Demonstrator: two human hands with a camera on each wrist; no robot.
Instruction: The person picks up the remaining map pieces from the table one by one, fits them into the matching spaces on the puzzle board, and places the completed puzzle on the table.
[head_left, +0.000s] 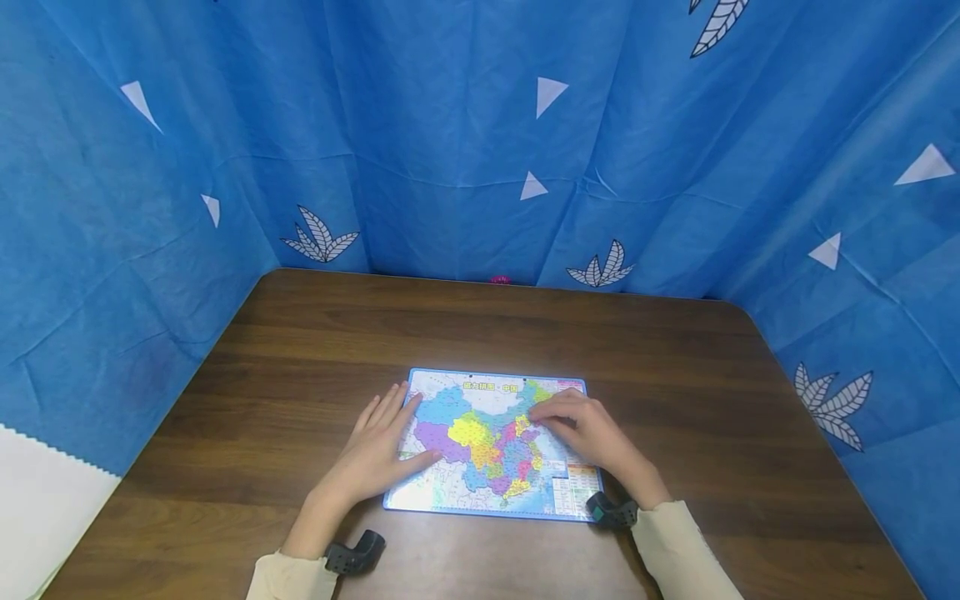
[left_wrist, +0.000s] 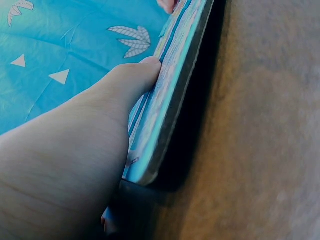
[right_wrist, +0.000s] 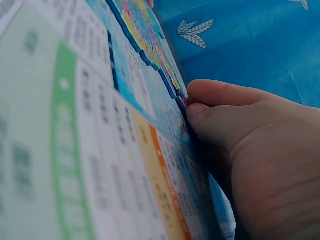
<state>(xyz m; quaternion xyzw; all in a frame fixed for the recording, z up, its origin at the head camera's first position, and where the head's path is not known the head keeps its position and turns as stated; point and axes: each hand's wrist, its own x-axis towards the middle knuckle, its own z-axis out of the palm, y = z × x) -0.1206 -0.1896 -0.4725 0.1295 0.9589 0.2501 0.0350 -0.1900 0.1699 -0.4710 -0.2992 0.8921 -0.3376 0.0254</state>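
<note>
A map puzzle board (head_left: 487, 502) with a blue rim lies flat on the table, showing a map of China in many coloured pieces under a yellow title. My left hand (head_left: 378, 450) rests on the board's left side, fingers spread, its thumb reaching onto the map. In the left wrist view, the thumb (left_wrist: 135, 75) touches the board's top face. Over the map's upper right is my right hand (head_left: 585, 425). Its thumb and index finger pinch a small pink puzzle piece (right_wrist: 184, 101) at the map's edge; the fingertips hide most of it.
The dark wooden table (head_left: 337, 325) extends around the board. Blue curtains (head_left: 450, 125) with white leaves and triangles stand behind and at both sides. Something white (head_left: 45, 508) is at the far left. Each wrist wears a black device (head_left: 356, 553).
</note>
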